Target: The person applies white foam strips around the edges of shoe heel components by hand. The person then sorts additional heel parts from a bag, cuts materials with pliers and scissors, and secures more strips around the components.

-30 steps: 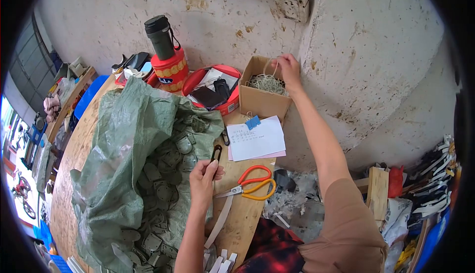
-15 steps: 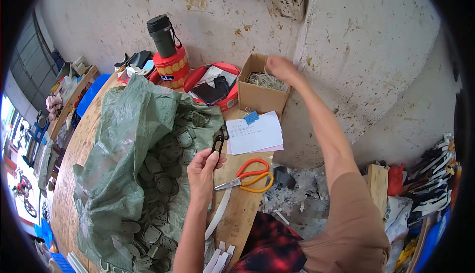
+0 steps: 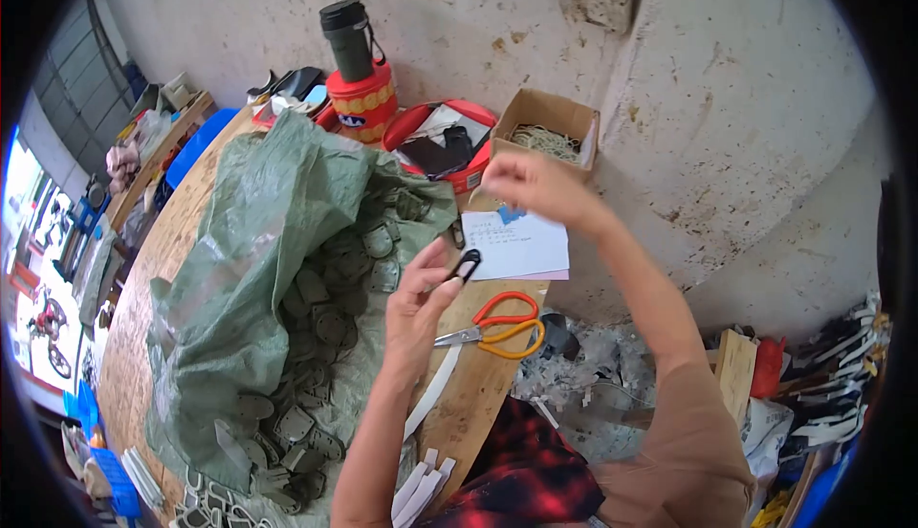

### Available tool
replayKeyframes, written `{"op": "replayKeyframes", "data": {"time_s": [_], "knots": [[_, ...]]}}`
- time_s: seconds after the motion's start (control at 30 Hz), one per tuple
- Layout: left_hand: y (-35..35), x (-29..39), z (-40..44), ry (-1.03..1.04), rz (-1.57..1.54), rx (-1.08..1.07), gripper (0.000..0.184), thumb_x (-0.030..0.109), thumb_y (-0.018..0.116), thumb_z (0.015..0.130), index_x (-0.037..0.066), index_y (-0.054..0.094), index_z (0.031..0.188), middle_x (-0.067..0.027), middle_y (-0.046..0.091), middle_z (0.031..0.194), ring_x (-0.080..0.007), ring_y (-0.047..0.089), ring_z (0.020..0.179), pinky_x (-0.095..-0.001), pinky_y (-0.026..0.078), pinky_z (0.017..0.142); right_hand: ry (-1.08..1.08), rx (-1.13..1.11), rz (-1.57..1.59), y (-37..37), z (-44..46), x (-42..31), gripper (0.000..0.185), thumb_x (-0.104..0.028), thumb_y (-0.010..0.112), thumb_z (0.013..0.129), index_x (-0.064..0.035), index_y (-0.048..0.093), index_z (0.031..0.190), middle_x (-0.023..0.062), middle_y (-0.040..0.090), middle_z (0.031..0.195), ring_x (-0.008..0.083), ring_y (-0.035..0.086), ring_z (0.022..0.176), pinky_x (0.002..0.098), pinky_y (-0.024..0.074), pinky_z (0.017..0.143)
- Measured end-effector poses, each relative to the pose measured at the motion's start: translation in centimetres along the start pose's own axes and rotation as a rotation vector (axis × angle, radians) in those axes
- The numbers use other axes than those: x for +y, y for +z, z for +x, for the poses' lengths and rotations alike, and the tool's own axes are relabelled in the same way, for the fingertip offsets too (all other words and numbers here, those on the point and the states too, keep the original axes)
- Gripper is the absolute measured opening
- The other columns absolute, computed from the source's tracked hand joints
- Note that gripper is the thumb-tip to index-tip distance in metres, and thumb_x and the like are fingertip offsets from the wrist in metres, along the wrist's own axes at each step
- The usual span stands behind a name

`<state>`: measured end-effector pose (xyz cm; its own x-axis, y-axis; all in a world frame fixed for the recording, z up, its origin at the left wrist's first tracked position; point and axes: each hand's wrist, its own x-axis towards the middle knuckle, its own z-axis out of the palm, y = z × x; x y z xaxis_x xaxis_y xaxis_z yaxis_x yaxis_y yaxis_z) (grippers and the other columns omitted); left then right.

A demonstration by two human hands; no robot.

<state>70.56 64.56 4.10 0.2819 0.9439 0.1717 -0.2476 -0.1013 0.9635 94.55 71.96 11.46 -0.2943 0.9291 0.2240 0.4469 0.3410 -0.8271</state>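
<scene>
My left hand [image 3: 418, 300] pinches a small black loop-shaped piece [image 3: 469, 264] between thumb and fingers, above the table's edge. Higher and to the right, my right hand [image 3: 540, 188] has its fingers drawn together; a faint thin strand seems to hang at the fingertips, too fine to name. Behind that hand stands an open cardboard box [image 3: 545, 112] with a tangle of pale thin bands or strings [image 3: 547, 142]. Below both hands lie a written paper [image 3: 521, 253] with a blue piece on it and scissors [image 3: 499, 324] with red and orange handles.
A green woven sack [image 3: 263, 241] with many grey-green molded pieces [image 3: 335, 327] covers much of the wooden table [image 3: 139, 337]. At the back stand a red tub [image 3: 363, 107] with a dark flask [image 3: 346, 40] and a red tray [image 3: 406, 136]. White strips [image 3: 432, 394] lie near the front edge.
My right hand has come out of the cardboard box and moved down and left towards my left hand. My left hand has lifted slightly with the black piece. The view has shifted.
</scene>
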Motion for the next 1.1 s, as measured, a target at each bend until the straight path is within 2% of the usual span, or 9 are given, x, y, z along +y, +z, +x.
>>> {"op": "replayKeyframes", "data": {"time_s": [0.07, 0.1, 0.23, 0.43, 0.53, 0.7, 0.8, 0.93, 1.1], "knots": [[0.1, -0.2, -0.2, 0.041, 0.054, -0.052, 0.010, 0.007, 0.065, 0.089, 0.004, 0.065, 0.099, -0.0138, 0.039, 0.150, -0.0232, 0.040, 0.134, -0.0358, 0.038, 0.106, 0.052, -0.152, 0.151, 3.0, -1.9, -2.3, 0.014, -0.018, 0.061, 0.094, -0.0034, 0.062, 0.093, -0.0051, 0.059, 0.078, 0.0016, 0.051, 0.070, 0.0203, 0.0408, 0.060], [0.5, 0.0, -0.6, 0.055, 0.057, -0.014, 0.010, 0.008, 0.067, 0.089, 0.003, 0.065, 0.096, -0.0128, 0.056, 0.132, -0.0187, 0.051, 0.120, -0.0328, 0.043, 0.097, 0.057, -0.203, 0.281, 4.1, -2.5, -3.1, 0.014, -0.017, 0.061, 0.094, -0.0030, 0.062, 0.093, -0.0051, 0.059, 0.079, 0.0016, 0.051, 0.071, 0.0202, 0.0408, 0.060], [0.0, 1.5, -2.1, -0.136, 0.137, -0.003, 0.012, 0.012, 0.068, 0.089, 0.001, 0.064, 0.094, 0.0023, 0.061, 0.079, -0.0060, 0.053, 0.077, -0.0237, 0.043, 0.073, 0.056, -0.229, 0.415, 6.2, -3.4, -3.0, 0.014, -0.014, 0.063, 0.091, -0.0004, 0.063, 0.091, -0.0033, 0.060, 0.075, 0.0035, 0.052, 0.067, 0.0219, 0.0422, 0.061], [-1.4, 1.3, -2.5, -0.100, 0.279, 0.175, 0.010, 0.012, 0.064, 0.091, 0.002, 0.064, 0.096, 0.0005, 0.064, 0.085, -0.0061, 0.055, 0.077, -0.0229, 0.043, 0.073, 0.070, -0.186, 0.479, 7.3, -5.6, -3.6, 0.014, -0.016, 0.064, 0.092, -0.0016, 0.063, 0.090, -0.0048, 0.057, 0.073, 0.0011, 0.048, 0.065, 0.0201, 0.0393, 0.057], [-1.1, 1.6, -2.5, -0.054, -0.311, 0.188, 0.006, 0.007, 0.061, 0.092, 0.002, 0.060, 0.092, -0.0033, 0.064, 0.089, -0.0091, 0.054, 0.072, -0.0239, 0.044, 0.068, 0.260, -0.302, 0.605, 7.9, -6.2, -3.4, 0.015, -0.017, 0.065, 0.092, -0.0025, 0.064, 0.088, -0.0051, 0.055, 0.069, 0.0017, 0.047, 0.060, 0.0205, 0.0382, 0.054], [-2.3, 1.7, -4.0, -0.245, -0.025, -0.205, 0.004, 0.002, 0.062, 0.088, 0.000, 0.062, 0.092, -0.0060, 0.066, 0.092, -0.0119, 0.059, 0.077, -0.0274, 0.048, 0.072, 0.374, -0.357, 1.055, 8.8, -4.8, 0.1, 0.018, -0.019, 0.067, 0.091, -0.0037, 0.064, 0.082, -0.0047, 0.052, 0.061, 0.0033, 0.045, 0.051, 0.0204, 0.0355, 0.048], [-2.7, 2.4, -3.8, -0.237, 0.484, -0.119, 0.006, 0.003, 0.064, 0.087, -0.001, 0.064, 0.092, -0.0034, 0.065, 0.087, -0.0091, 0.058, 0.078, -0.0249, 0.047, 0.072, 0.294, -0.228, 0.495, 8.9, -5.3, -3.4, 0.018, -0.019, 0.066, 0.091, -0.0040, 0.065, 0.081, -0.0039, 0.053, 0.061, 0.0053, 0.045, 0.049, 0.0214, 0.0346, 0.045], [-2.3, 2.0, -3.6, -0.168, 0.126, 0.181, 0.006, 0.007, 0.064, 0.088, 0.001, 0.064, 0.091, 0.0005, 0.062, 0.082, -0.0069, 0.055, 0.075, -0.0231, 0.043, 0.066, -0.396, 0.035, -0.129, 10.7, -6.9, -4.7, 0.015, -0.017, 0.071, 0.085, -0.0029, 0.065, 0.083, -0.0029, 0.059, 0.072, 0.0069, 0.052, 0.062, 0.0260, 0.0412, 0.052], [-2.9, 0.8, -4.7, -0.276, -0.245, -0.024, 0.006, 0.001, 0.062, 0.087, 0.004, 0.063, 0.092, -0.0026, 0.064, 0.087, -0.0113, 0.060, 0.080, -0.0267, 0.049, 0.073, 0.252, -0.203, 0.863, 11.3, -7.0, -1.3, 0.008, -0.008, 0.067, 0.078, -0.0012, 0.063, 0.077, 0.0026, 0.062, 0.079, 0.0095, 0.057, 0.071, 0.0256, 0.0466, 0.070]]}}
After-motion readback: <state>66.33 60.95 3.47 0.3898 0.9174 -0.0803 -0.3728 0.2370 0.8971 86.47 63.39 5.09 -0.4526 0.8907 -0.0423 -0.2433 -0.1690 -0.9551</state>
